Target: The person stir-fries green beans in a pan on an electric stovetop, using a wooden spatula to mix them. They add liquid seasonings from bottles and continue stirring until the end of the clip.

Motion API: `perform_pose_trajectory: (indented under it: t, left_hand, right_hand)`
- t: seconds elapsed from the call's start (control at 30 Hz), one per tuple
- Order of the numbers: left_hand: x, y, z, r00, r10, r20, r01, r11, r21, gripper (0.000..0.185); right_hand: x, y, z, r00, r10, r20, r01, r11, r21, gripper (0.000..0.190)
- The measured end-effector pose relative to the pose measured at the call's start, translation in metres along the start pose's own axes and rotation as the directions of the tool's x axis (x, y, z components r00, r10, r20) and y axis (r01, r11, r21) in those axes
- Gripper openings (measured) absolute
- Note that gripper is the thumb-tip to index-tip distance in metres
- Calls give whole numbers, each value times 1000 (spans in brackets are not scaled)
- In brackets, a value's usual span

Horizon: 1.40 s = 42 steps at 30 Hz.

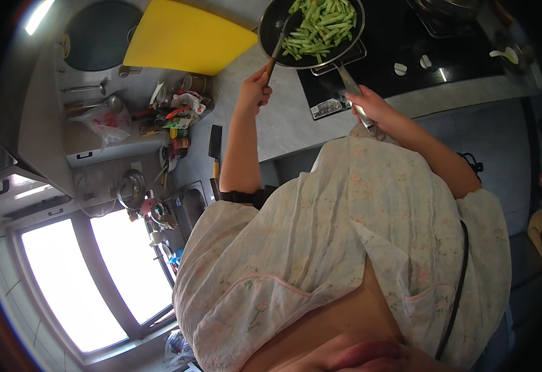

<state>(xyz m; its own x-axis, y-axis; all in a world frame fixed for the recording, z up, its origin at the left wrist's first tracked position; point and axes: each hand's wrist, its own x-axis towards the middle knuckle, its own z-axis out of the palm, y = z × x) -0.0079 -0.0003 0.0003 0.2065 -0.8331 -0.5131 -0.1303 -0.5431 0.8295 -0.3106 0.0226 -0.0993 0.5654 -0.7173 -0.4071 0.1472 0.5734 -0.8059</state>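
Note:
At the top of the view, a dark frying pan [276,44] with a metal rim holds cut green beans [324,28], which lie mostly in its middle and right part. My left hand [256,90] is closed around the wooden handle of a cooking spatula [275,52]. The spatula's dark head rests in the pan, at the left edge of the beans. My right hand [374,106] grips the pan's metal handle [349,81], whose end sticks out below the fingers. The pan sits over the left part of a black glass cooktop [419,51].
A yellow cutting board [187,37] stands left of the pan. A cleaver [215,142] lies on the grey counter [280,125] beside my left forearm. Jars [180,138] and a sink [191,202] are farther left. A white spoon [508,55] is at the far right.

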Motion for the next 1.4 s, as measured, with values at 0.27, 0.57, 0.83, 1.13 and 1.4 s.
perform_pose_trajectory:
  t: [0.27, 0.57, 0.83, 1.13, 1.4]
  left_hand:
    - [41, 28, 43, 974, 217, -69, -212, 975, 65, 32]
    - [18, 24, 31, 741, 612, 276, -409, 86, 908, 36]
    - [-114, 95, -6, 940, 340, 38, -120, 225, 967, 32]
    - [-79, 81, -11, 943, 328, 52, -175, 357, 917, 30]
    - [-44, 13, 17, 855, 509, 102, -338, 397, 854, 31]
  right_hand:
    - [-2, 2, 1, 1000, 25, -18, -26, 998, -52, 32]
    - [-2, 1, 2, 999, 36, -8, -36, 998, -53, 32]
    - [2, 3, -2, 1000, -1, -1, 1, 999, -55, 31]
    - [-3, -1, 0, 1000, 15, -13, -15, 999, -29, 29]
    - [-1, 3, -1, 1000, 0, -9, 0, 1000, -20, 31]
